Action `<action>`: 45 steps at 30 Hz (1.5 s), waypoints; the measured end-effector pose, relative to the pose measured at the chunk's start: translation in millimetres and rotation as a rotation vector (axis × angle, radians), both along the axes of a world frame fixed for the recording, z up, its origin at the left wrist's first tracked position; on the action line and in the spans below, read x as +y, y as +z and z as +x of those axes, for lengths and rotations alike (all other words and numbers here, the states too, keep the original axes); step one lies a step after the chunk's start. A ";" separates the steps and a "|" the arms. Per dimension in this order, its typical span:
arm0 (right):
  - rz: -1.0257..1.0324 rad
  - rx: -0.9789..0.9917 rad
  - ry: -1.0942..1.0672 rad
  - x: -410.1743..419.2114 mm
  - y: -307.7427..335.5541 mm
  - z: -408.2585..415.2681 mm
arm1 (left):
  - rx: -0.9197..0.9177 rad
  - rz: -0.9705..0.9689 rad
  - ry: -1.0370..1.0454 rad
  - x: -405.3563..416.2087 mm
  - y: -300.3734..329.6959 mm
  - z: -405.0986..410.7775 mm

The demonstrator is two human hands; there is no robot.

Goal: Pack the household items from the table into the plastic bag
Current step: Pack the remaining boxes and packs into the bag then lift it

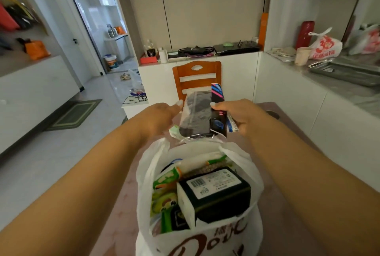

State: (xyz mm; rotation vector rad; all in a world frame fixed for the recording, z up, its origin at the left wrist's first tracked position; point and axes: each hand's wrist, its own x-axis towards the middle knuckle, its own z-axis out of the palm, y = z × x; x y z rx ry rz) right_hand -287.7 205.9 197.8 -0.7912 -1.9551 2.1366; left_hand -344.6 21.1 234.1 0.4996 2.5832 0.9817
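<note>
A white plastic bag (242, 237) with brown lettering stands open on the pink table (287, 204) in front of me. Inside it lie a black box with a barcode label (218, 192) and green snack packets (164, 190). Above the bag's far rim I hold a clear packet of dark cloth (195, 114) together with a black box with pink and blue stripes (218, 110). My right hand (240, 116) grips the striped box and a small white packet. My left hand (162, 116) holds the clear packet's left edge.
A wooden chair (196, 77) stands behind the table. A white cabinet with chargers and a laptop (236, 48) is behind it. At the right, a counter (339, 83) carries a metal tray, a cup and a tied plastic bag. Cables lie on the floor at left.
</note>
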 end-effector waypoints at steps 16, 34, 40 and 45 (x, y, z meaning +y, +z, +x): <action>0.592 -0.125 0.393 -86.6 -34.9 30.6 | 0.126 0.345 0.408 -39.6 -1.8 53.4; 0.896 -0.035 0.352 -122.0 -53.8 40.5 | -0.172 0.642 0.487 -38.3 12.0 63.4; 1.034 -0.312 0.526 -120.9 -66.0 36.9 | -0.251 0.689 0.567 -34.3 14.3 60.7; 0.990 -0.133 0.273 -125.9 -61.9 40.0 | -0.253 0.722 0.580 -39.0 17.0 61.2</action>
